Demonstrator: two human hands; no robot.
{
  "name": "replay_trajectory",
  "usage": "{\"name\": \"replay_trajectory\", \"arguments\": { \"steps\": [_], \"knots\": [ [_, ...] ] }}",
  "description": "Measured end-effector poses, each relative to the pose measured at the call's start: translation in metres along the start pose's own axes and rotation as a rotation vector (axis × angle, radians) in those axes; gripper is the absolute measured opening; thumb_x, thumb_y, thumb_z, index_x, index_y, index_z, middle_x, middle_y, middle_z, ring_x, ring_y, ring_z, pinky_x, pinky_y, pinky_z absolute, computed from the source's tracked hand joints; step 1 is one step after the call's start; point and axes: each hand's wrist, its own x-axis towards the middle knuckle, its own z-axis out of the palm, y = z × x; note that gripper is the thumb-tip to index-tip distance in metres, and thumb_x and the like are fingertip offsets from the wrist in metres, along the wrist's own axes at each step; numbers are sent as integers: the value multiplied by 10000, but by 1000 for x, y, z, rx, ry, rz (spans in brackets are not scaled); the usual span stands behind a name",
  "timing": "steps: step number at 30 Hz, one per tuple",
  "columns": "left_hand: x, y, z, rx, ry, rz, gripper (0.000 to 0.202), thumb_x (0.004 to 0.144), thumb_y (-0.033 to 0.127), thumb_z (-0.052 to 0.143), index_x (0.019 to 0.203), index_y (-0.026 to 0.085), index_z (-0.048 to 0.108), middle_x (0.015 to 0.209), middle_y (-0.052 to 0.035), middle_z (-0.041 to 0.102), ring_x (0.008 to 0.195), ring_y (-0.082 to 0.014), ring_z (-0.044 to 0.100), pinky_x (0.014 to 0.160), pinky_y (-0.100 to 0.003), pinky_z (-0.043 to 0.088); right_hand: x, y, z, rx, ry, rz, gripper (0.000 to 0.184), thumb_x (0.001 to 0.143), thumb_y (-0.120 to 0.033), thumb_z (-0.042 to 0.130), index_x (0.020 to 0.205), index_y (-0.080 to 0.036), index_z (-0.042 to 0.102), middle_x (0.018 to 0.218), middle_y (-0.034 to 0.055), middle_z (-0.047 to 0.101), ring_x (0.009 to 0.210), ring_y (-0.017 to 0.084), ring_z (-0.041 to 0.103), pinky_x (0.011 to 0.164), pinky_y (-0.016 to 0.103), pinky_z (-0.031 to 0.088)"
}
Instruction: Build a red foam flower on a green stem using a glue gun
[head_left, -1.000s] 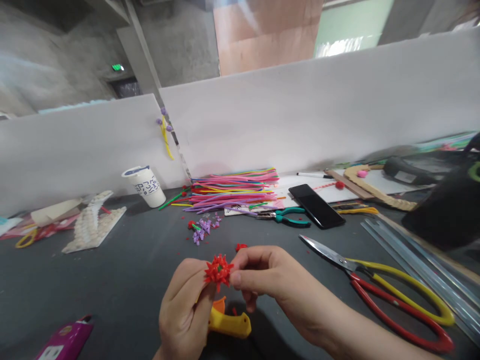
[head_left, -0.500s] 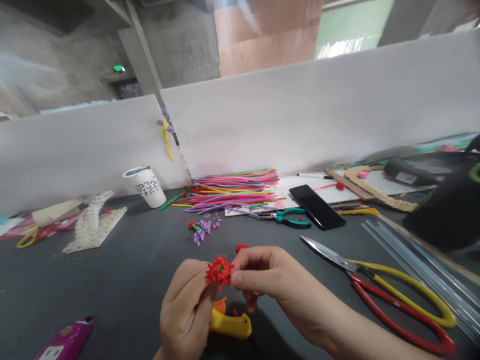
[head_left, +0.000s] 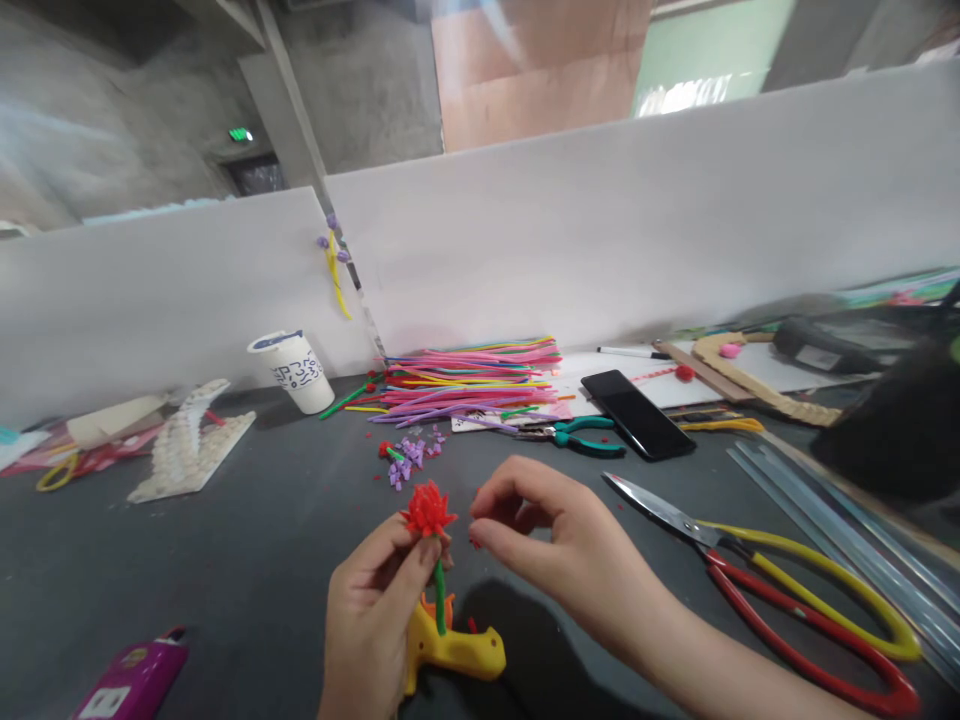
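- Near edge, left: a purple item (head_left: 135,675) with a white label lies on the dark tabletop (head_left: 247,570).
- Near edge, centre: a yellow tool (head_left: 469,655) with an orange part lies partly behind the left hand (head_left: 375,610).
- Left hand: thumb and fingers pinch the red flower (head_left: 429,510) just beneath its head, which stands upright above the grip. The green stem (head_left: 439,595) hangs below, in front of the yellow tool; contact between the two cannot be determined.
- Right hand (head_left: 555,540): raised beside the flower, apart from it, fingers curled. A small red bit (head_left: 474,543) shows at the thumb tip; whether it is gripped cannot be told.
- Right of that hand: large scissors (head_left: 675,518), one handle yellow, one red.
- Beyond the hands: purple bits (head_left: 411,455), teal-handled pliers (head_left: 589,443) and a black phone (head_left: 637,415).
- Farther back: a bundle of coloured strips (head_left: 472,378) and a white cup (head_left: 292,372), before a white panel (head_left: 600,230).
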Motion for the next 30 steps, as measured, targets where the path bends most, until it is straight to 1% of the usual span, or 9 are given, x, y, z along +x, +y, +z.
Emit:
{"name": "replay_trajectory", "arguments": {
  "steps": [2,4,6,8,17,22,25,28,30],
  "knots": [
    [0,3,4,-86,-16,-155,152,646,292,797,632,166,715,576,3,660,567,-103,580,550,-168,466,-1,6,0,-216,89,-275,76,780,-122,570,811,-173,617,785,17,588,687,128,541,620,240,436],
    [-1,6,7,-139,-43,-281,158,647,277,791,610,157,694,539,11,637,532,-85,544,527,-156,440,-3,12,1,-373,106,-502,113,837,-113,534,896,-172,610,840,37,586,732,138,547,647,246,443],
    [-2,8,9,-161,-65,-350,166,655,256,779,590,152,668,532,18,622,510,-71,512,514,-151,418,-4,16,2,-502,106,-634,118,879,-120,506,926,-168,604,863,54,591,761,150,549,659,252,446],
    [-3,8,9,-162,-68,-385,176,656,250,772,581,152,646,523,25,607,485,-64,481,494,-153,397,-5,19,4,-582,120,-676,126,897,-123,489,919,-166,605,862,63,598,763,157,552,656,257,446],
    [-3,0,8,-55,-106,-315,217,692,285,733,573,161,601,513,34,559,485,-76,423,481,-183,376,-6,20,5,-683,122,-706,173,930,-167,451,891,-158,619,848,73,612,742,166,550,635,264,437],
    [-2,-3,6,-19,-125,-243,182,709,283,736,613,162,640,568,28,576,549,-87,471,529,-183,412,-7,19,5,-643,118,-701,136,915,-156,477,888,-161,609,845,64,611,742,166,542,640,265,431],
    [0,0,7,-72,-117,-312,193,713,327,740,662,158,662,590,25,590,528,-69,476,509,-165,406,-5,18,1,-483,130,-614,101,886,-142,512,937,-171,593,869,51,605,764,151,554,666,248,438],
    [4,5,6,-44,-96,-323,227,741,370,715,740,146,682,597,30,610,373,8,303,374,-120,247,-2,17,-2,-389,124,-461,90,868,-135,506,842,-183,577,779,17,590,684,126,543,615,227,416],
    [8,8,4,-30,-92,-290,234,756,375,698,771,142,682,589,30,611,338,23,274,348,-113,198,-1,18,-1,-437,53,-351,117,846,-118,500,777,-185,567,710,-3,580,623,116,527,567,221,384]
  ]
}}
